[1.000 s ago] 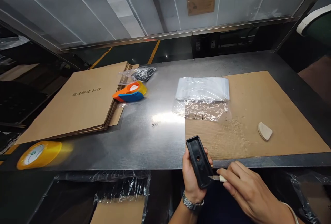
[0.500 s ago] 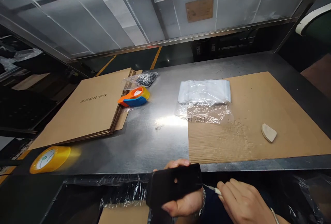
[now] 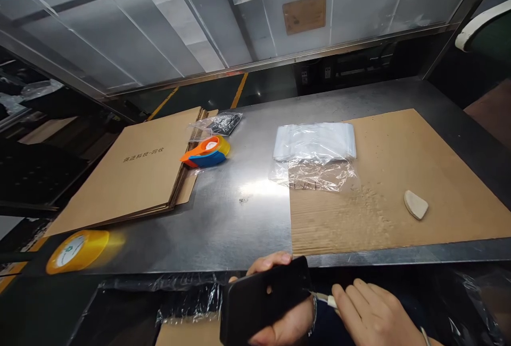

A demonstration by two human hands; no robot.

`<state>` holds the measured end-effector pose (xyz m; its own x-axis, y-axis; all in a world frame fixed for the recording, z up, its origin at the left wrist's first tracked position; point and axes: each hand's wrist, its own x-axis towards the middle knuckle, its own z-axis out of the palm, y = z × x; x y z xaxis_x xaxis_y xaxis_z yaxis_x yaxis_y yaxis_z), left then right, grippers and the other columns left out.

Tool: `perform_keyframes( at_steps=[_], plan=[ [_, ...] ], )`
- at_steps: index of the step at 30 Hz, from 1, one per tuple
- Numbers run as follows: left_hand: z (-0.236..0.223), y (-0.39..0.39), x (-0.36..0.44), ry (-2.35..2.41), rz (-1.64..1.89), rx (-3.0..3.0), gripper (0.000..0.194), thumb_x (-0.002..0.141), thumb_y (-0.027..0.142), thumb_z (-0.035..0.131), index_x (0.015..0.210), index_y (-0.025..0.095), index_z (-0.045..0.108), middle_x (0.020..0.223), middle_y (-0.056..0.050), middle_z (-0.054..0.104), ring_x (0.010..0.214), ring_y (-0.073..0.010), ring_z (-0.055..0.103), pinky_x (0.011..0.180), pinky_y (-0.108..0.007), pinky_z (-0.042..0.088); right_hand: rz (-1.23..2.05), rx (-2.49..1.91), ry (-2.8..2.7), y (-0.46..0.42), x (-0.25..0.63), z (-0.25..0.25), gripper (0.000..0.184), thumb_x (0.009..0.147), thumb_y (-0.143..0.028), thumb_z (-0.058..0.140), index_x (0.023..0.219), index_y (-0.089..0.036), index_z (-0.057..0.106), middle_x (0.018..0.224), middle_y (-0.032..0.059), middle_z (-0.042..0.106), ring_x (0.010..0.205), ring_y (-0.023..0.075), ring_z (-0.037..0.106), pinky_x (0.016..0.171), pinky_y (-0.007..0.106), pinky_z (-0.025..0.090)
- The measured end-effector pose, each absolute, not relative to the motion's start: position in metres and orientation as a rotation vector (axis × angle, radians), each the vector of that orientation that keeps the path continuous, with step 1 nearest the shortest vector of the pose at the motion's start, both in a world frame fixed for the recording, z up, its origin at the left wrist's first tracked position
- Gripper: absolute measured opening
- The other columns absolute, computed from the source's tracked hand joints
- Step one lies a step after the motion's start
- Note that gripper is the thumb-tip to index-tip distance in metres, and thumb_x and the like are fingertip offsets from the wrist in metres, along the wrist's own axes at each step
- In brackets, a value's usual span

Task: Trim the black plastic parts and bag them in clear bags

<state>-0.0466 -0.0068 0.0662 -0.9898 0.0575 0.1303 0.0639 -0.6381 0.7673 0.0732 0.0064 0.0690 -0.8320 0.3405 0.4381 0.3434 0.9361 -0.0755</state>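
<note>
My left hand (image 3: 289, 320) is wrapped round a flat, black, box-shaped piece (image 3: 255, 303), fingers over its far edge and thumb on the near one. Skin shows through a small oval opening in its face. In my right hand (image 3: 369, 311) is a slim tool with a white handle (image 3: 331, 302). Its thin, metallic-looking tip reaches the right end of the black piece; whether it is a knife or a scraper I cannot tell. Both hands are just off the table's front edge.
On the metal table (image 3: 239, 229) are stacked cardboard sheets (image 3: 131, 175), an orange and blue tape dispenser (image 3: 205, 153) and a yellow tape roll (image 3: 77, 251). Clear plastic bags (image 3: 315, 142) overlap a cardboard sheet (image 3: 399, 159), where a pale wedge-shaped block (image 3: 415, 205) lies.
The black piece has tilted, its left end now lower and nearer. My right hand and the tool have shifted slightly left, the tip now against the piece's right end.
</note>
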Motion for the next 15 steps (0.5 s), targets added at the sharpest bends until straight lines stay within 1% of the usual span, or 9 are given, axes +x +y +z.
perform_keyframes(
  at_steps=[6,10,15],
  plan=[
    [0.065,-0.007,-0.047,-1.334,-2.784,-0.214,0.049,0.069,0.063,0.049,0.108,0.034,0.055,0.078,0.003,0.056,0.059,-0.0162,0.048,0.056,-0.029,0.043,-0.033,-0.491,-2.674,0.005,0.076,0.065,0.038,0.085,0.001,0.025,0.085,-0.010,0.062,0.054,0.0036,0.057,0.051,0.0146,0.056,0.049,0.025,0.043],
    [0.064,-0.009,-0.046,-1.321,-2.792,-0.244,0.050,0.067,0.063,0.052,0.107,0.033,0.055,0.079,0.003,0.056,0.059,-0.0161,0.048,0.056,-0.029,0.043,-0.053,-0.483,-2.755,0.003,0.080,0.059,0.033,0.084,0.000,0.030,0.090,-0.010,0.061,0.060,0.0046,0.060,0.055,0.0157,0.058,0.048,0.025,0.043],
    [0.064,-0.013,-0.047,-1.328,-2.834,-0.283,0.046,0.070,0.060,0.052,0.108,0.033,0.054,0.080,0.003,0.057,0.061,-0.0168,0.049,0.058,-0.031,0.044,-0.091,-0.481,-2.749,0.002,0.081,0.056,0.033,0.082,0.000,0.031,0.090,-0.010,0.061,0.059,0.0047,0.060,0.055,0.0168,0.059,0.047,0.026,0.042]
  ],
)
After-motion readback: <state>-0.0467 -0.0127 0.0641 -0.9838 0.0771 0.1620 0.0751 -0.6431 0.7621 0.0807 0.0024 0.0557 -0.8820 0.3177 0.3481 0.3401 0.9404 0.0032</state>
